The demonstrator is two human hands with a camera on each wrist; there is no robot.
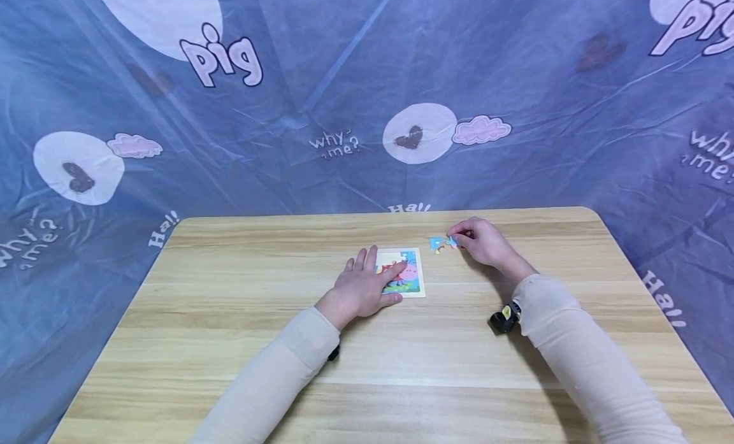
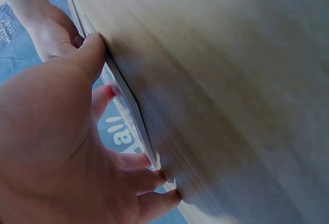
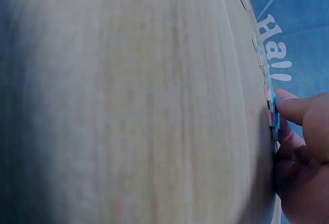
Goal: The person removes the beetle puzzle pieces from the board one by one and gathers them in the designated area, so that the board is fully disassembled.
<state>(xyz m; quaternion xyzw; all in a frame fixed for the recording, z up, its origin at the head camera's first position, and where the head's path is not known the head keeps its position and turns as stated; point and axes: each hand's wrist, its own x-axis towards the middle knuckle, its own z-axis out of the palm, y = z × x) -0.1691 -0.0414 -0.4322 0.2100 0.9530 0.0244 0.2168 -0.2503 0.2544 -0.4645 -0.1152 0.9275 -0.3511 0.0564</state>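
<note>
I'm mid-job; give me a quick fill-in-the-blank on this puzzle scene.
1. The hand resting on the puzzle tray is the person's ____ one.
2. The right hand pinches a puzzle ____.
3. In the head view, loose puzzle pieces lie to the puzzle tray's ____.
4. The largest lettering on the blue backdrop spells ____.

Missing words: left; piece; right; pig

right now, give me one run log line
left hand: rests on puzzle board | right hand: pinches blue puzzle piece | loose piece: between board and right hand
</note>
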